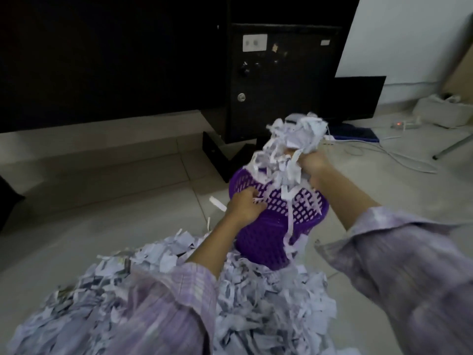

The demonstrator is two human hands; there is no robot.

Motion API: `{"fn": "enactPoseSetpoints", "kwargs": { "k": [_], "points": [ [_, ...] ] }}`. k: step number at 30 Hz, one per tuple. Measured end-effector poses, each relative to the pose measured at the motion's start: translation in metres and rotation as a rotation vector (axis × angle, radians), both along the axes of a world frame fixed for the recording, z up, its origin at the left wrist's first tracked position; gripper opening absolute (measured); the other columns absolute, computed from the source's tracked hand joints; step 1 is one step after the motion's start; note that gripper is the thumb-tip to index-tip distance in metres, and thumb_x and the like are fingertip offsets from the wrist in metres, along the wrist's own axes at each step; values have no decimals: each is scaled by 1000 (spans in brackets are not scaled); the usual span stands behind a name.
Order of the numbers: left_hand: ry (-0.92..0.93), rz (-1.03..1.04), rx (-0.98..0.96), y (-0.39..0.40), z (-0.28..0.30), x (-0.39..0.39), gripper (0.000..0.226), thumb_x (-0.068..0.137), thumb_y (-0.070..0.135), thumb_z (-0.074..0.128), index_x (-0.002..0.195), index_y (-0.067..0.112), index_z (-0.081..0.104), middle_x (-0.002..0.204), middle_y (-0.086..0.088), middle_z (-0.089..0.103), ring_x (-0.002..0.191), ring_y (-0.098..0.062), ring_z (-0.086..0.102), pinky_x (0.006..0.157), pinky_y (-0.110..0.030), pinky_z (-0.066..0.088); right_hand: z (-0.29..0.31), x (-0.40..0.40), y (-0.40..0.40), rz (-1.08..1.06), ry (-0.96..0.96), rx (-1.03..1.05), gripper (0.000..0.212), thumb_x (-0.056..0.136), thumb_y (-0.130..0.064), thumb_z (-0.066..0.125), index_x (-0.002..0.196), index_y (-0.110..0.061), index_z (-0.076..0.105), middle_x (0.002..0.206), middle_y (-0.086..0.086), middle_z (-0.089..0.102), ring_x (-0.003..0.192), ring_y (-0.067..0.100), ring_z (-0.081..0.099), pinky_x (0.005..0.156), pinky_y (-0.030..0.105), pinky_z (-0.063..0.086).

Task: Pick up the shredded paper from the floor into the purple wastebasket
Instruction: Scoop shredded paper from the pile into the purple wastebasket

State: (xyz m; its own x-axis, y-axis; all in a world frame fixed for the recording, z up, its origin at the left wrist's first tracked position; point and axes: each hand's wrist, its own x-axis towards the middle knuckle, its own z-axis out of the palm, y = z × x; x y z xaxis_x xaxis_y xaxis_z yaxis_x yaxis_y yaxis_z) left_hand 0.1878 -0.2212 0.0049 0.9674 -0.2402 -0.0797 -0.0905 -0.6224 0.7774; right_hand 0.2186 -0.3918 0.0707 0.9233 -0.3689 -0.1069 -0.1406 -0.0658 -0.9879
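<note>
A purple lattice wastebasket [271, 242] stands on the tiled floor, tilted toward me. My left hand [244, 204] grips its near-left rim. My right hand [311, 160] holds a large clump of shredded paper [294, 142] above the basket's far rim, with strips trailing down into and over the basket. A wide heap of shredded paper [268, 298] covers the floor in front of the basket and under my arms.
A black cabinet [279, 80] with a lock stands just behind the basket, on a black foot [217, 155]. White cables [399, 160] and a white box [442, 111] lie at the right. One loose paper strip [217, 203] lies left of the basket.
</note>
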Motion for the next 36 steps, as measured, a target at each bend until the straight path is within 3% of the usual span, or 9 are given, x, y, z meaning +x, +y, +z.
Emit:
{"fn": "enactPoseSetpoints", "kwargs": {
  "k": [4,9,16,18,20,23,27,31,36],
  "points": [
    [-171,-22,298,-3,-16,7,23,91,18,56,111,10,64,114,-10,66,109,-30,58,93,-35,46,-46,-1,6,77,151,-482,65,65,-33,73,119,-4,53,111,15,64,101,33,61,75,35,48],
    [-319,84,382,0,-13,10,25,85,15,62,109,9,67,117,-11,59,114,-29,51,90,-37,47,-81,-9,12,266,468,-693,108,87,-29,68,147,2,-16,143,25,40,124,37,48,92,36,41],
    [-284,-39,308,7,1,17,18,82,15,69,94,2,68,102,-13,65,94,-28,62,78,-36,53,-71,1,12,492,731,-810,145,61,-72,70,146,0,-22,153,19,29,132,35,42,100,39,39],
    [-252,-53,270,6,2,20,20,82,15,71,100,4,69,101,-13,67,92,-26,63,81,-37,55,-62,3,13,525,710,-849,131,58,-75,69,149,-1,9,140,17,44,118,33,52,87,37,44],
    [-269,-49,259,2,1,19,22,83,17,71,103,7,69,103,-11,69,95,-26,64,85,-36,53,-56,5,11,570,645,-941,79,73,-66,66,122,-6,50,109,10,53,94,27,55,74,33,45],
    [-334,-41,363,-6,-5,14,16,88,22,62,101,17,71,106,-3,71,104,-23,61,94,-35,43,-51,1,6,533,466,-1109,38,93,-40,57,88,-3,60,93,10,57,84,25,56,69,29,43],
    [-340,-118,399,-14,-12,1,20,91,20,56,103,16,71,105,-4,71,104,-25,61,98,-36,42,-42,-25,1,397,336,-1155,40,91,-47,55,94,-10,68,97,7,65,87,23,60,72,32,46],
    [-291,-132,368,-18,-17,-6,24,94,14,48,103,10,70,100,-11,70,91,-29,63,79,-39,52,-28,-52,3,699,577,-1322,65,80,-70,54,113,-16,68,119,2,60,113,22,56,96,32,45],
    [-302,-144,384,-17,-17,-6,24,95,16,48,105,9,69,100,-11,70,88,-28,63,78,-38,53,-20,-52,-12,701,524,-963,25,75,-21,81,100,-18,77,89,-7,70,82,7,62,73,15,52]
  ]
}}
